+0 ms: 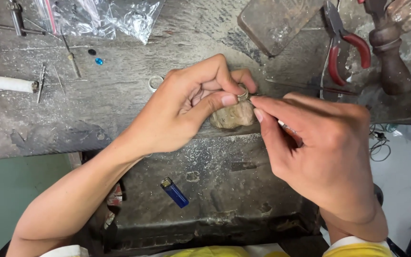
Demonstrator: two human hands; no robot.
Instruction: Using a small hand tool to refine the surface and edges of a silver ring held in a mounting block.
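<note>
My left hand [186, 107] pinches a small metal ring [243, 93] between thumb and fingers and presses it against a worn wooden bench peg [231, 116] that juts from the workbench edge. My right hand [322, 150] grips a thin tool with a reddish handle [291, 132]. Its tip reaches the ring from the right. Most of the tool is hidden inside my fingers.
A second ring [155, 83], a blue stone [99, 61] and a dark stone [92, 51] lie on the dusty bench [120, 104]. Red-handled pliers [343, 43], a wooden-handled tool [391, 52], plastic bags [105, 16] and thin files [41, 81] sit behind. A blue lighter [174, 192] rests in the tray below.
</note>
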